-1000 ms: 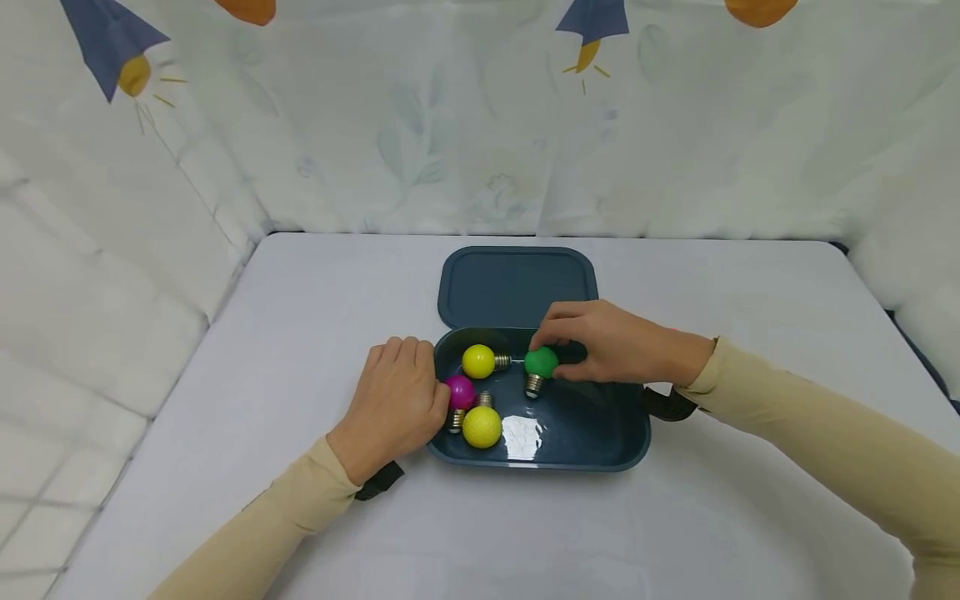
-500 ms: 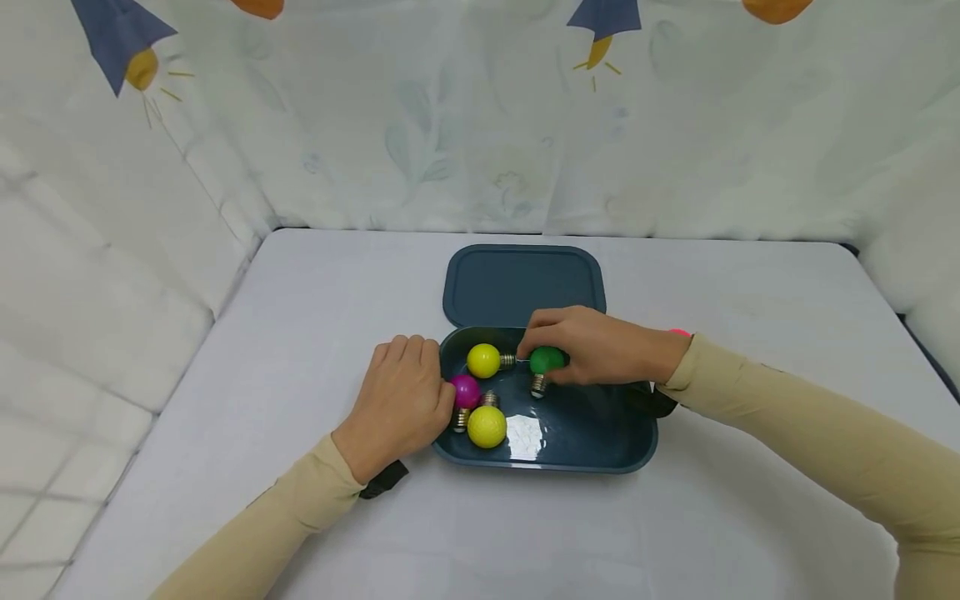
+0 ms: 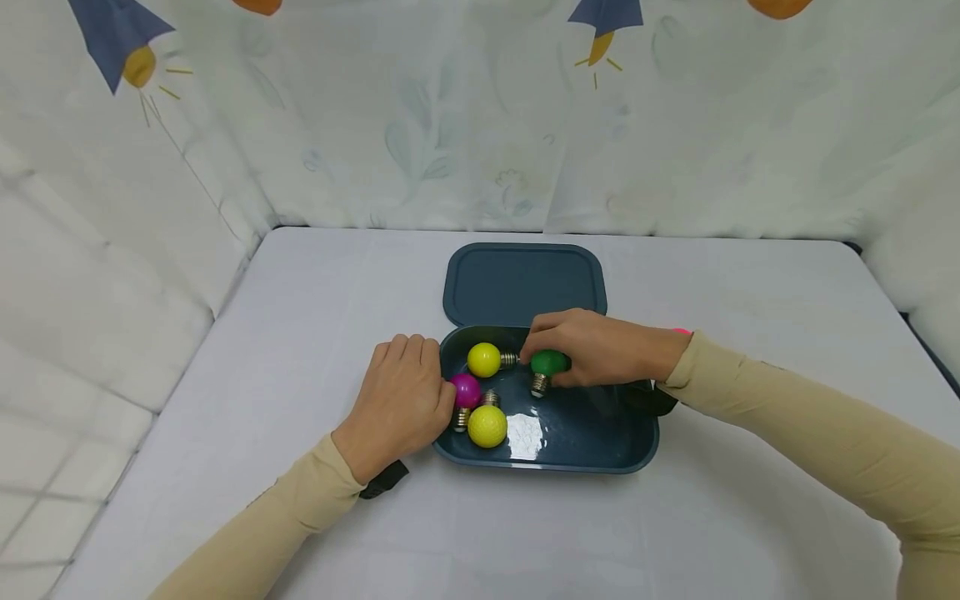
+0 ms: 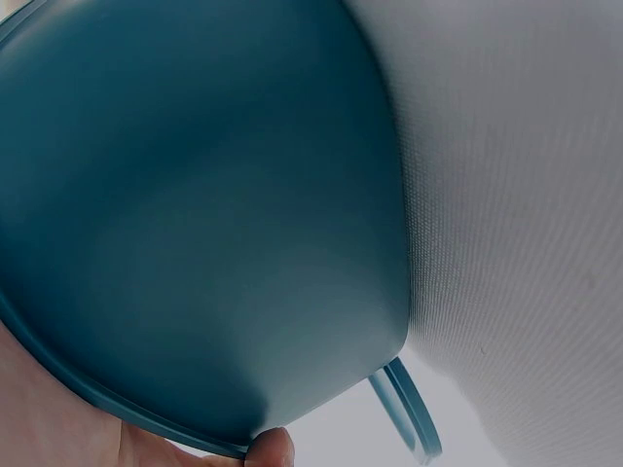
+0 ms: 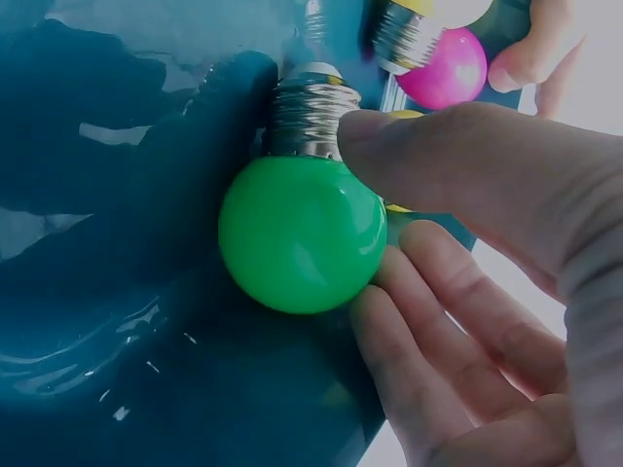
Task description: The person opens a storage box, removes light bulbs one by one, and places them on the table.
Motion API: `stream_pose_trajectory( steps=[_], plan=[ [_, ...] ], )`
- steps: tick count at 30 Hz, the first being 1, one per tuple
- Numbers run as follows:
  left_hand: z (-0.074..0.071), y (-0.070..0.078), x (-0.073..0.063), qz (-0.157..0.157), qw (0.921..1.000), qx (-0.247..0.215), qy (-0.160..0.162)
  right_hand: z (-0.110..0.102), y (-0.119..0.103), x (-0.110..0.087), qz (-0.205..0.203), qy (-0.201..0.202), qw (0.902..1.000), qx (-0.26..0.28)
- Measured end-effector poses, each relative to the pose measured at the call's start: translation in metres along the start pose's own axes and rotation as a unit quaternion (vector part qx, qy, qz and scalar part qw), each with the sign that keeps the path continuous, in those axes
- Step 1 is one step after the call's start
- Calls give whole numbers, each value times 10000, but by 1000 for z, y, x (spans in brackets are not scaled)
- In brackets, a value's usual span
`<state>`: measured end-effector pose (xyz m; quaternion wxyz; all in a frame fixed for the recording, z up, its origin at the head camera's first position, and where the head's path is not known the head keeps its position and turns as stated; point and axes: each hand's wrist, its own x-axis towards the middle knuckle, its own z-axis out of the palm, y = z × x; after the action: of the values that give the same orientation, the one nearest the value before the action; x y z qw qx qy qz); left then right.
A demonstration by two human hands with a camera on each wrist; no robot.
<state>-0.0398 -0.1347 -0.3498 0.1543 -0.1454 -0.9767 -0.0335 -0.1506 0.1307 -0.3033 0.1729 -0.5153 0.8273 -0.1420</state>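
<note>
Left hand [image 3: 397,396] grips tray [image 3: 577,429] | right hand [image 3: 596,346] pinches green bulb [image 5: 297,233] | yellow bulb [image 3: 483,360] adjacent, lid [image 3: 525,283] beyond

Curtained booth [image 3: 918,217], room type unclear | printed backdrop [image 3: 480,117] | pale side drape [image 3: 97,292] | white table [image 3: 540,533]

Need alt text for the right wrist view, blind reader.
Right hand touching a green bulb with a silver screw base, inside a dark blue tray. Beyond it, a magenta bulb and partly visible yellow bulbs; left hand at top right.
</note>
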Motion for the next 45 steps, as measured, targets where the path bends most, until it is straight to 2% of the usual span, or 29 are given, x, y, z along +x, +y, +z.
stream_pose_trajectory(
  steps=[13, 24, 45],
  plan=[
    [-1, 1, 1, -53, 9999, -4, -111, -3, 0, -1, 108, -277, 9995, -57],
    [-1, 1, 1, -11, 10000, 1, -36, -4, -5, -7, 448, -593, 9972, -5],
    [-1, 1, 1, -22, 9999, -13, -112, 0, -3, -14, 335, -680, 9971, -90]
  ],
)
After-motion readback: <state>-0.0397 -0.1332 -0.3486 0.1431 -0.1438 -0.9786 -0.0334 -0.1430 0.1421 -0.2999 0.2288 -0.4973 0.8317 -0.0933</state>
